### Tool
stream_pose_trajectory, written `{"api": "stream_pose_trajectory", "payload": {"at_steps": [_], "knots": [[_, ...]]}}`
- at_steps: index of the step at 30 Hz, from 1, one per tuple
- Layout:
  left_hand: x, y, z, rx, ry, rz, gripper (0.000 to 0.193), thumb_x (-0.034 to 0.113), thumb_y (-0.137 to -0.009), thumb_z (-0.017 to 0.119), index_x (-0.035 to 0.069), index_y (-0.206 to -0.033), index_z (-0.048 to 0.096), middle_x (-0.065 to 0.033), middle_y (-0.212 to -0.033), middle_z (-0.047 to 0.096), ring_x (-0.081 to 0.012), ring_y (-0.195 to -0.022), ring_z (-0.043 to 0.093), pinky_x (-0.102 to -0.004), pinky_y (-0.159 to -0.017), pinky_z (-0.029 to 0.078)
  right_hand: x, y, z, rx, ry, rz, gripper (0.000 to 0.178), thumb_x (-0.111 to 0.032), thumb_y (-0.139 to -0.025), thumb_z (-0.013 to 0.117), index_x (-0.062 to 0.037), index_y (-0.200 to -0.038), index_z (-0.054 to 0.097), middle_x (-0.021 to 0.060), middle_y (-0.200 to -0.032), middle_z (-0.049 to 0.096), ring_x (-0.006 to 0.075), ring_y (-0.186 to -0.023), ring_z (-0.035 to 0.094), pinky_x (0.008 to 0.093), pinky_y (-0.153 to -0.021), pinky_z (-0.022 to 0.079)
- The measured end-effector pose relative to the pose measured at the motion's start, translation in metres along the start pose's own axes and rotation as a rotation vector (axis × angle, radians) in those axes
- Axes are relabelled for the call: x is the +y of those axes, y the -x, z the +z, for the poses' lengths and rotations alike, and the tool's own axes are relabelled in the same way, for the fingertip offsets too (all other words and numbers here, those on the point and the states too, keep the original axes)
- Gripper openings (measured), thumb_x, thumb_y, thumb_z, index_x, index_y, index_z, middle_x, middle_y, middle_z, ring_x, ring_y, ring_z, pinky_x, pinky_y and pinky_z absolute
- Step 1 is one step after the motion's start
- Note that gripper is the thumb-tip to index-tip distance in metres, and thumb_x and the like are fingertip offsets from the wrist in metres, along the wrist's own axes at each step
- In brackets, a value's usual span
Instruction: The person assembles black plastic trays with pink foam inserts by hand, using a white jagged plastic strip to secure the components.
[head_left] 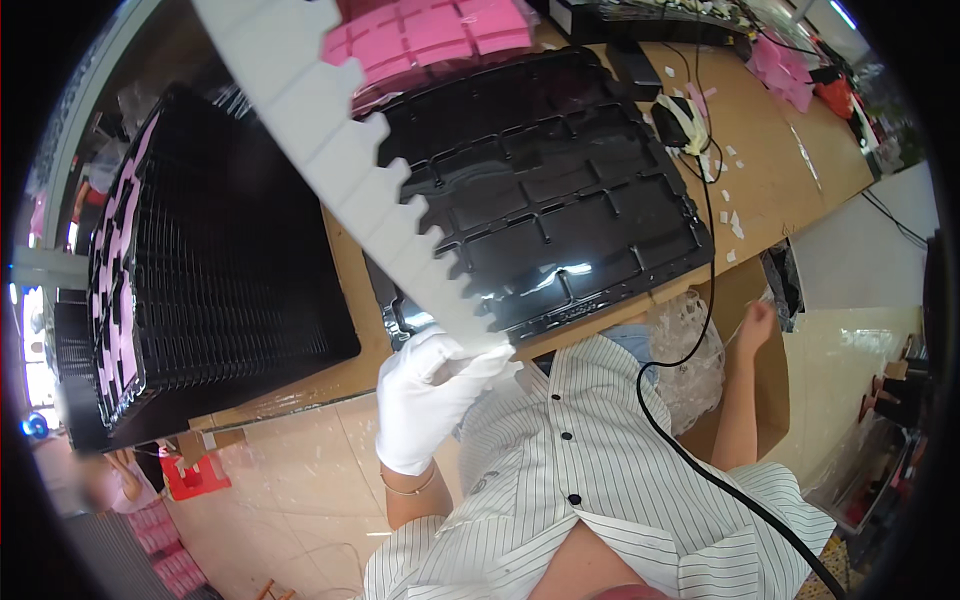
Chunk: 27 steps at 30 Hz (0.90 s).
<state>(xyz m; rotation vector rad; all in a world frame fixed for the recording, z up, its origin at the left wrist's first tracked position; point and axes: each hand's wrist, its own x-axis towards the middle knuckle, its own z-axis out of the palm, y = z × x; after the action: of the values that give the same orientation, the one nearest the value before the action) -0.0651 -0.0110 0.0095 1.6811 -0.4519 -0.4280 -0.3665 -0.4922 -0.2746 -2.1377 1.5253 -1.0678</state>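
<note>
While trays (pixel 540 200) gleam, one grip (pixel 430 395) pinches toothed sheeting (pixel 325 140).

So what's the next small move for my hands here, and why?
Probably bring your right hand over to steady the notched white strip: only your gloved left hand grips it, at the near end, while its long remainder reaches away and your right hand is off to the side by the cardboard box.

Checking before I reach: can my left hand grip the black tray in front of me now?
Probably not freely: the left hand is close to the black tray, but it's already holding the white notched strip.
</note>
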Motion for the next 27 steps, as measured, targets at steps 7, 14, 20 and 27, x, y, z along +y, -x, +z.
{"api": "stream_pose_trajectory", "payload": {"at_steps": [7,14,20,27], "knots": [[0.010,-0.011,0.017,-0.118,-0.116,0.151,0.022,0.002,-0.077,0.076,0.004,-0.099,0.072,-0.0058,-0.095,0.068,-0.0118,-0.080,0.065,-0.0231,-0.072,0.052,0.172,0.065,0.031,-0.689,0.504,0.067,0.031,-0.026,-0.084,0.064,-0.0029,-0.104,0.069,0.0150,-0.088,0.070,0.0311,-0.091,0.068,0.0397,-0.081,0.052],[0.024,-0.039,0.033,-0.290,-0.448,0.755,0.043,0.007,-0.079,0.070,0.011,-0.120,0.060,-0.0088,-0.114,0.058,-0.0286,-0.096,0.061,-0.0378,-0.079,0.051,-0.094,-0.101,-0.038,0.655,-0.179,-0.081,0.029,-0.024,-0.095,0.060,0.0027,-0.107,0.062,0.0150,-0.105,0.066,0.0240,-0.094,0.064,0.0342,-0.085,0.051],[0.035,-0.049,0.044,-0.614,-0.616,0.787,0.029,0.027,-0.082,0.069,0.005,-0.101,0.064,-0.0078,-0.103,0.065,-0.0256,-0.093,0.063,-0.0377,-0.080,0.051,-0.473,-0.107,0.029,-0.262,-0.615,-0.996,0.016,-0.005,-0.086,0.064,-0.0030,-0.102,0.065,0.0077,-0.100,0.063,0.0183,-0.095,0.061,0.0291,-0.084,0.048],[0.014,-0.040,-0.003,-0.323,-0.640,0.680,0.029,0.025,-0.079,0.073,0.004,-0.098,0.065,-0.0093,-0.097,0.067,-0.0284,-0.081,0.064,-0.0369,-0.072,0.052,-0.582,-0.072,0.179,-0.318,-0.181,-1.492,0.024,-0.018,-0.080,0.070,0.0000,-0.096,0.067,0.0114,-0.099,0.060,0.0291,-0.100,0.056,0.0388,-0.087,0.047]]}}
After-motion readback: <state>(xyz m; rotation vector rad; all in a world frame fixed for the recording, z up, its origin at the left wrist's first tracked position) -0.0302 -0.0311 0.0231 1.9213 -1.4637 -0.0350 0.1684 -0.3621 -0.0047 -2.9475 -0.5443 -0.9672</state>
